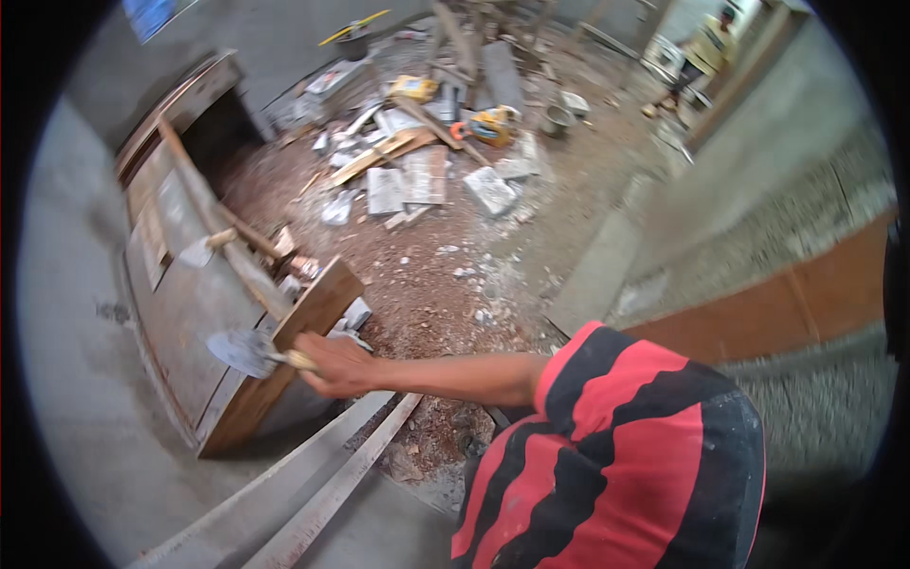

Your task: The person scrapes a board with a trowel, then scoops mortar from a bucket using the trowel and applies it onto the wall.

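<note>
My right arm, in a red and black striped sleeve, reaches across to the left. My right hand (338, 366) is closed round the handle of a trowel (243, 352). Its grey-smeared blade points left, over the near end of a wooden-edged slab form (242, 417). An upright wooden board (319, 302) stands right beside the hand. Farther along the form lies a second trowel (197, 252) with a wooden handle, touched by nobody. My left hand is out of the picture.
Rubble with broken blocks (423, 175) and planks covers the dirt floor ahead. A bucket (556, 119) stands near it. Two long pale planks (332, 474) slant up from the lower left. Along the right runs a low wall (758, 256). Another person (709, 47) is at the far right doorway.
</note>
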Demonstrator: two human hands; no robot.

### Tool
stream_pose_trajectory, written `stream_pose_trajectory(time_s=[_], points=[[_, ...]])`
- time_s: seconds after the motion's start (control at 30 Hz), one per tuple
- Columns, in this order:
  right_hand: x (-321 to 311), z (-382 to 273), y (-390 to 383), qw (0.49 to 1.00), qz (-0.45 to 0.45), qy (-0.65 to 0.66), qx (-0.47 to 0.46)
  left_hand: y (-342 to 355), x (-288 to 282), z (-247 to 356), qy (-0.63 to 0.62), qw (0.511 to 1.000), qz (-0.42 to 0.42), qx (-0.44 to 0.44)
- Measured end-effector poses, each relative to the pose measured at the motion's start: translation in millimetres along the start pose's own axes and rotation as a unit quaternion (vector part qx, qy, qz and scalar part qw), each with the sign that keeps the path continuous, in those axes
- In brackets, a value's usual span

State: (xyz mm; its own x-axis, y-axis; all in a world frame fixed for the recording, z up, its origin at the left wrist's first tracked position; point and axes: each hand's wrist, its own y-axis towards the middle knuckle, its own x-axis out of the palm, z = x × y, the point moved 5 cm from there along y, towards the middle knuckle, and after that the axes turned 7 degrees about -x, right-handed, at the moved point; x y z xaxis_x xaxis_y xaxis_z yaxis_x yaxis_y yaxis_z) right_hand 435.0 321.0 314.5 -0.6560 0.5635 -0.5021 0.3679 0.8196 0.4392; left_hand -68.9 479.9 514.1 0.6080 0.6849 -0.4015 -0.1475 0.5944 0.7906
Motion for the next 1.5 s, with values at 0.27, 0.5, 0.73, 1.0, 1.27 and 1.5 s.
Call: stream_pose_trajectory(time_s=[0.27,0.5,0.73,1.0,1.27,1.5], points=[[-199.4,87.6,-444.8,0.829,0.101,-0.082,0.543,-14.2,77.2,246.5,-0.463,0.846,-0.183,-0.193],[-281.0,-33.2,-527.6,0.742,0.323,-0.109,0.577,-25.1,156.1,267.8,-0.329,0.871,-0.146,0.334],[-379.6,-203.9,-269.6,0.910,0.341,0.058,0.229,-105.1,96.5,537.5,-0.573,0.685,-0.437,0.106],[-518.5,-343.8,-73.3,0.939,0.331,-0.059,-0.068,-152.2,108.2,605.3,-0.549,0.677,-0.473,0.129],[-536.1,-388.5,-69.0,0.960,0.222,-0.164,0.052,-163.9,103.3,631.9,-0.540,0.703,-0.448,0.117],[-511.2,-311.3,-66.2,0.958,0.233,-0.165,0.037,-155.9,134.4,643.6,-0.491,0.773,-0.387,0.112]])
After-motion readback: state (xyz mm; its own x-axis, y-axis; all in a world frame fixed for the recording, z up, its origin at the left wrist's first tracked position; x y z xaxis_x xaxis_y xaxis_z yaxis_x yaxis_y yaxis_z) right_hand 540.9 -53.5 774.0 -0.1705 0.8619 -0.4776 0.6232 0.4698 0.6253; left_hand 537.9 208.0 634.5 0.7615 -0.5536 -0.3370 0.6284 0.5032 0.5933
